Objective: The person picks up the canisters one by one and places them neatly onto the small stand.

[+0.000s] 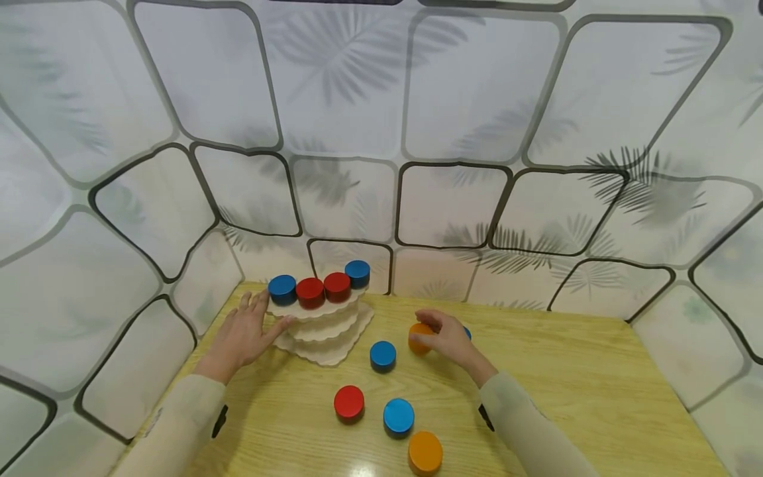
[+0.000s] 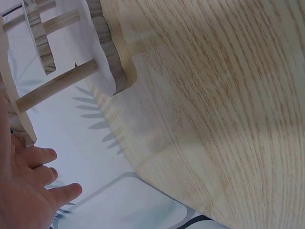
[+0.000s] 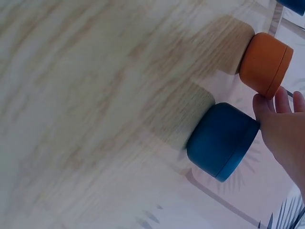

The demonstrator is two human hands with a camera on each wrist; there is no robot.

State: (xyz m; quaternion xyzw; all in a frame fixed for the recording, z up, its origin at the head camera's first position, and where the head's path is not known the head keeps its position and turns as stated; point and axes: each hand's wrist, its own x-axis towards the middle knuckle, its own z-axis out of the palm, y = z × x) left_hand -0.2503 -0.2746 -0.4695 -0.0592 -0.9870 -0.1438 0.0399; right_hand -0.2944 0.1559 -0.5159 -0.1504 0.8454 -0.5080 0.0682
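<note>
The orange lidded pot (image 1: 420,338) stands upright on the wood-grained table (image 1: 566,384), to the right of the scalloped wooden stand (image 1: 326,329) and a little apart from it. The fingers of my right hand (image 1: 451,339) curve about the pot at its lid, thumb on one side and fingertips opposite, clamped lightly as far as the views show; how hard they press I cannot tell. My left hand (image 1: 241,334) rests at the stand's left end, fingers apart, thumb along its front. In handling, the pot is probably light and stiff, its smooth wall likely a little slippery and hardly fragile; the best hold is a thumb-and-finger pinch across the side wall, just below the lid seam. Its round lid faces up and its axis is vertical; being squat, it has no marked long axis, and its round form points no way sideways. One blue lidded pot (image 1: 383,356) stands between it and the stand; four more pots, two blue and two red (image 1: 310,292), line the stand's top tier.
</note>
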